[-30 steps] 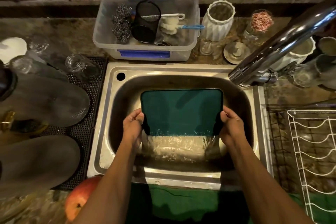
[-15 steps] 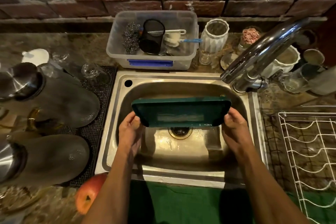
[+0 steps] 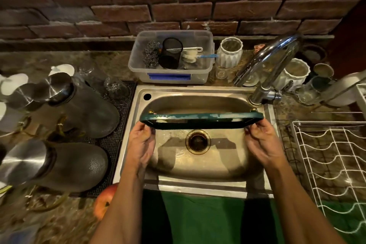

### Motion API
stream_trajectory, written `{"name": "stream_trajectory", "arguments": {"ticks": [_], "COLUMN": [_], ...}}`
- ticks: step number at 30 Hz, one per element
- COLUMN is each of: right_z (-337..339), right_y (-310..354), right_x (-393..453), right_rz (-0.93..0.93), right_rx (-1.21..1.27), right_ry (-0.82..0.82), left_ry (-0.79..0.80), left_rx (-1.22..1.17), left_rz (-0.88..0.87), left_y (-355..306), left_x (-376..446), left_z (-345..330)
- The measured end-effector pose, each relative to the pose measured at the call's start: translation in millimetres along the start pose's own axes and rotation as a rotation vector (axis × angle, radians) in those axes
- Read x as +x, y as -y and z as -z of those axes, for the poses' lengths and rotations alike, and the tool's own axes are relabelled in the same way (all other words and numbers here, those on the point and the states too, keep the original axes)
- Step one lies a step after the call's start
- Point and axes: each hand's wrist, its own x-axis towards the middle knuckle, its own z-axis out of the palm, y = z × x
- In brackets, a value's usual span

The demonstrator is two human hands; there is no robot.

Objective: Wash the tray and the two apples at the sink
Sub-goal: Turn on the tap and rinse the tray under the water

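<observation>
Brick wall and a stone counter frame the steel sink (image 3: 255, 186) I am working over. I hold the green tray (image 3: 201, 121) above the basin, tipped nearly edge-on, presumably so rinse water drains toward the drain (image 3: 198, 141) below it. My left hand (image 3: 141, 142) pinches its left end and my right hand (image 3: 262, 140) pinches its right end, fingers closed on the rim. One apple (image 3: 104, 203) waits on the counter at the sink's near-left corner, apparently unwashed; I cannot see the second. The faucet (image 3: 271, 59) arcs over from the right, and a white wire rack (image 3: 334, 168) stands just right of the sink, likely for drying.
</observation>
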Motion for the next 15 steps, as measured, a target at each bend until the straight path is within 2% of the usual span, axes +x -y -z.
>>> {"name": "stream_trajectory", "arguments": {"ticks": [7, 10, 15], "right_z": [-7.9, -13.0, -14.8], "right_y": [9.5, 7.7, -0.6], "right_x": [-17.0, -27.6, -52.3], "right_rz": [0.051, 0.045, -0.021], "right_rx": [0.003, -0.058, -0.162], "right_ry": [-0.027, -0.106, -0.351], "left_ry": [0.052, -0.071, -0.269], "left_rx": [-0.006, 0.041, 0.185], "left_rz": [-0.021, -0.005, 0.09], "left_y": [-4.6, -5.6, -2.2], "left_x": [-17.0, -23.8, -44.6], "left_z": [-7.0, -10.4, -8.6]}}
